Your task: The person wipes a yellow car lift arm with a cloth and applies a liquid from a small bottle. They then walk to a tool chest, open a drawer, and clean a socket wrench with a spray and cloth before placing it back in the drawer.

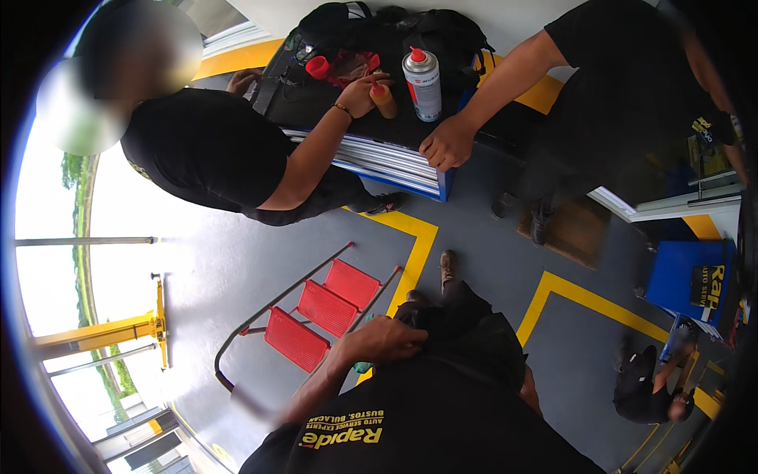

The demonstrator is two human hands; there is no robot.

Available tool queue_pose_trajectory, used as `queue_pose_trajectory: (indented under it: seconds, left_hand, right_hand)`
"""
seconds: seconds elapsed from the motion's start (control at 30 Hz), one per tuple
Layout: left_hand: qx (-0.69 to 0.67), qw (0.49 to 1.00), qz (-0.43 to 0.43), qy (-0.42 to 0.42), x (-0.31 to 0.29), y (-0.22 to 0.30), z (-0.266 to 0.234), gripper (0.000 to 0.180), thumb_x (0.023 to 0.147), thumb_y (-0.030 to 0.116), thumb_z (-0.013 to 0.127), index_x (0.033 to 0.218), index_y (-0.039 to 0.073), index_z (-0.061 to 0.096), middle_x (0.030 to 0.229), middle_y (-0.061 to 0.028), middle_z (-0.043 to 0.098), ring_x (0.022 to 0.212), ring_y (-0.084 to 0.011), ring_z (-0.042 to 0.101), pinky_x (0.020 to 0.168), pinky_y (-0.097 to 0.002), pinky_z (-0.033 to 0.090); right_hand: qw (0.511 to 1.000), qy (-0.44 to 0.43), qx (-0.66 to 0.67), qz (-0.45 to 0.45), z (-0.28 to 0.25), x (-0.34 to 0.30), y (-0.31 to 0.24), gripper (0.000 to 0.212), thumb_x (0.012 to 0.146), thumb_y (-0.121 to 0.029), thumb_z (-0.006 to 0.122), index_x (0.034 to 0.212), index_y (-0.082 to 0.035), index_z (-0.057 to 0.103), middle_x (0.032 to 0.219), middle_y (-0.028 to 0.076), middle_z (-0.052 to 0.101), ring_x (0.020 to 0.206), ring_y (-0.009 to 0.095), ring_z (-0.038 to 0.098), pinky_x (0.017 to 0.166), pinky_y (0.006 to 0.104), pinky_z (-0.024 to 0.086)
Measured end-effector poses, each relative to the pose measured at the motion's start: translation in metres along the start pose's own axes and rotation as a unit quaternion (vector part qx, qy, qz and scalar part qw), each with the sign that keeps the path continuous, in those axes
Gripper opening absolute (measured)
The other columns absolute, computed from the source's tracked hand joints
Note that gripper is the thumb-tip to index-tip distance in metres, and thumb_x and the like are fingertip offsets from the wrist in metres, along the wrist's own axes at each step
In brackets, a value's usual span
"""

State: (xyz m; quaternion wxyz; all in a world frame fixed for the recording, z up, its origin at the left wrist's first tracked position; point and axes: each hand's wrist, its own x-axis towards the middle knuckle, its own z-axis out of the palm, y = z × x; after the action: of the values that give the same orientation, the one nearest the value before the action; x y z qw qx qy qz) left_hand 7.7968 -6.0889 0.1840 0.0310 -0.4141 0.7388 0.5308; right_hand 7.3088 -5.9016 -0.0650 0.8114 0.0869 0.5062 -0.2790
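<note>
My left hand [385, 340] is at the front of my waist, its fingers curled closed against dark cloth. Whatever it may be gripping is hidden. A bit of green cloth [363, 366] shows just below this hand. On my right side only a strip of skin appears past the black shirt [442, 419]; the fingers of that hand are hidden. Left of my legs stands a folding step ladder [328, 310] with red treads, close to my left forearm.
Ahead is a tool cabinet [379, 162] bearing a spray can [424, 87], a small amber bottle [383, 103] touched by a co-worker's hand [359, 96], and black bags [442, 31]. Another person's hand [448, 144] rests at its edge. Someone crouches [643, 387] far right, near a blue cabinet [683, 276].
</note>
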Motion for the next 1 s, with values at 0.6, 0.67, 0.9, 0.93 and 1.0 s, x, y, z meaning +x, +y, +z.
queue_pose_trajectory:
  seconds: [0.6,0.67,0.9,0.93,1.0]
  left_hand:
    - [-0.235,0.905,-0.326,0.141,-0.133,-0.059,0.131,0.032,0.101,0.032,0.076,0.120,0.006,0.077,0.102,-0.0125,0.080,0.093,-0.0239,0.078,0.083,-0.0403,0.059]
    - [-0.209,0.888,-0.396,0.103,-0.138,-0.072,0.103,0.039,0.103,0.041,0.077,0.122,0.008,0.078,0.104,-0.0117,0.082,0.097,-0.0262,0.080,0.087,-0.0422,0.061]
    - [-0.045,0.804,-0.540,0.246,-0.171,-0.265,0.073,0.033,0.100,0.035,0.074,0.120,0.008,0.079,0.110,-0.0177,0.081,0.105,-0.0383,0.078,0.093,-0.0508,0.060]
    - [0.033,0.792,-0.562,0.234,-0.188,-0.317,0.073,0.032,0.100,0.033,0.074,0.119,0.008,0.079,0.113,-0.0175,0.080,0.109,-0.0381,0.076,0.095,-0.0515,0.060]
    - [0.160,0.764,-0.602,0.167,-0.221,-0.397,0.045,0.036,0.099,0.036,0.073,0.121,0.008,0.079,0.125,-0.0178,0.075,0.123,-0.0391,0.069,0.102,-0.0542,0.057]
  right_hand:
    - [0.748,-0.034,-0.662,0.019,0.304,0.168,-0.198,0.047,0.106,-0.034,0.074,0.136,0.002,0.069,0.130,0.018,0.074,0.121,0.028,0.072,0.107,0.0401,0.055]
    - [0.744,-0.014,-0.668,-0.020,0.271,0.204,-0.209,0.043,0.104,-0.027,0.075,0.137,-0.001,0.070,0.132,0.016,0.074,0.123,0.028,0.072,0.109,0.0409,0.055]
    - [0.719,0.128,-0.665,0.157,0.002,0.236,-0.086,0.052,0.101,-0.026,0.074,0.146,0.000,0.066,0.127,0.015,0.073,0.113,0.027,0.069,0.098,0.0479,0.054]
    - [0.736,0.138,-0.638,0.180,0.016,0.221,-0.046,0.052,0.101,-0.026,0.074,0.146,0.000,0.066,0.127,0.015,0.073,0.113,0.027,0.069,0.098,0.0478,0.054]
    - [0.797,0.174,-0.545,0.194,0.057,0.195,0.032,0.052,0.101,-0.027,0.074,0.146,0.000,0.066,0.128,0.015,0.073,0.113,0.027,0.069,0.098,0.0477,0.054]
